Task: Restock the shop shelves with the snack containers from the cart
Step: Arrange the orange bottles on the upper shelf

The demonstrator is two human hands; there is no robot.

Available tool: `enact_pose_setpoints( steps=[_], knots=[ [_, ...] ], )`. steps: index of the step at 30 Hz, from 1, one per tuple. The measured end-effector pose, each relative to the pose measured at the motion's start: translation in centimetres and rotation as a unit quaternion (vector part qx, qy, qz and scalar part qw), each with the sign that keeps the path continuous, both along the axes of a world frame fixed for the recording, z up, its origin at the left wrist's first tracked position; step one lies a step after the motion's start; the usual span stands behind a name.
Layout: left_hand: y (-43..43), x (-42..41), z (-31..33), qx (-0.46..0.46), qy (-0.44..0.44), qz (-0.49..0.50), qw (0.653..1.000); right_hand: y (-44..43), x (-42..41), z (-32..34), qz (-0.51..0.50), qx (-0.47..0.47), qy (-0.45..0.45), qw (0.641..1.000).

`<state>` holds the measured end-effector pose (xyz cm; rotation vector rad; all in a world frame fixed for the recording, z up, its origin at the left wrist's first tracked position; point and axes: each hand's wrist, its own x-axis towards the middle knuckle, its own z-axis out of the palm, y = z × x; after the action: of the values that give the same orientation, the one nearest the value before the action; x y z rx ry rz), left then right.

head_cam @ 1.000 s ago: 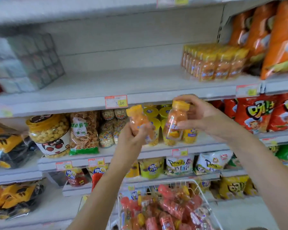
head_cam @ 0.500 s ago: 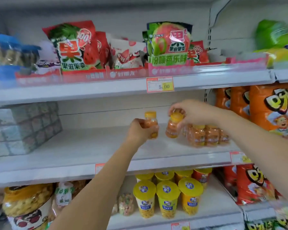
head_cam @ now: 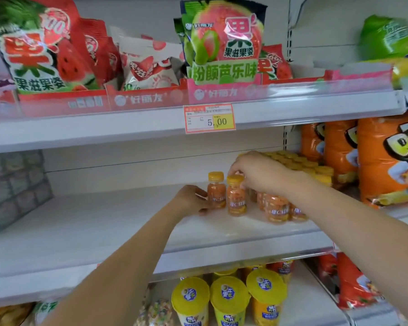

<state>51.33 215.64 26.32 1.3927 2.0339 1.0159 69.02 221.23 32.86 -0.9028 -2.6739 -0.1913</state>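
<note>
The fingers of the left hand (head_cam: 190,200) are curled round the lower body of a small clear plastic bottle of orange pieces with a yellow cap. This left bottle (head_cam: 216,192) is gripped from its left side, just right of frame centre. The right hand (head_cam: 257,172) reaches in from the right. Its fingertips (head_cam: 234,167) are bent down and pinch the yellow cap of a matching right bottle (head_cam: 236,198).

Both bottles stand upright and side by side on the white metal middle shelf (head_cam: 104,227), the right one slightly nearer the camera. Just to their right, partly under the right wrist, stands a packed group of identical yellow-capped bottles (head_cam: 276,209).

Further out:
- **Right edge:** tall orange snack bags (head_cam: 386,161) fill that side of the same shelf level.
- **Left edge:** a grey wrapped block of packs (head_cam: 14,189) sits there, blurred.
- **Upper shelf:** its rail carries a red and yellow price tag (head_cam: 210,118). Above it stand a red watermelon sweet bag (head_cam: 38,55) and a green and pink fruit sweet bag (head_cam: 222,41).
- **Bottom centre:** yellow-lidded snack cups (head_cam: 229,297) stand on the lower shelf.
</note>
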Motion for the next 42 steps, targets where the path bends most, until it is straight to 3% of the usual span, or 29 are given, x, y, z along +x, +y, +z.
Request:
enact_pose_setpoints(
  steps=[6,10,21,28,34,37,42],
  knots=[
    [2.3,-0.3,0.2,-0.02,0.048,-0.046,0.998,0.8,-1.0,-0.3,-0.026,0.005,-0.017,1.0],
    [4.9,-0.7,0.3,-0.02,0.108,-0.029,0.993,3.2,-2.3,-0.3,-0.045,0.008,-0.004,0.999],
    [12.0,-1.1,0.2,-0.008,0.149,0.024,0.988,8.9,-4.8,0.8,-0.044,-0.009,0.006,0.999],
    [14.8,-0.8,-1.2,0.06,0.118,0.069,0.989,10.2,-4.9,0.9,-0.039,-0.046,0.018,0.998],
    [15.9,-1.2,-1.8,0.073,0.123,0.059,0.988,10.4,-5.4,0.9,-0.024,-0.042,-0.026,0.998],
    [16.1,-1.6,-1.5,0.038,0.127,0.055,0.99,10.5,-5.8,1.1,-0.038,-0.032,-0.047,0.998],
    [15.2,-1.6,1.0,-0.128,0.222,-0.02,0.966,10.8,-6.7,0.8,-0.06,0.009,-0.062,0.996]
  ],
)
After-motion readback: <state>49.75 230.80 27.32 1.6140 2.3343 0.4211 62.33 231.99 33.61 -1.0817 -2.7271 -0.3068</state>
